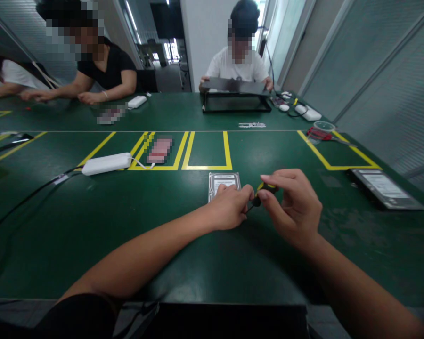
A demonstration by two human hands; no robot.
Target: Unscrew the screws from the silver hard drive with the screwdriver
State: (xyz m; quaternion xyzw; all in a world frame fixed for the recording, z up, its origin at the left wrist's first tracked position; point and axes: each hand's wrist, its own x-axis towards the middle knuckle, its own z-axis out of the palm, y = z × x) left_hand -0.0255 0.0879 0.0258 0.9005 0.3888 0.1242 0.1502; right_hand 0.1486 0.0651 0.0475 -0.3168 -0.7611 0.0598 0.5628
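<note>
A silver hard drive [224, 177] with a white label lies flat on the green table, partly covered by my left hand [229, 205]. That hand's fingers are bent over the drive, gripping it at its near right side. Between the thumb and fingers of my right hand [293, 202] is a small screwdriver [265, 190] with a yellow and black handle. Its thin shaft slants down and left towards my left fingertips. The screwdriver's tip is hidden by my left hand, so I cannot tell what it touches.
Right of my hands lies a larger drive [388, 188], with a clear plastic tub [323, 132] beyond it. A white power strip [106, 164] with a black cable and a blurred pink phone [159, 150] sit left. Across the table a person holds a dark panel [236, 85] over a black frame.
</note>
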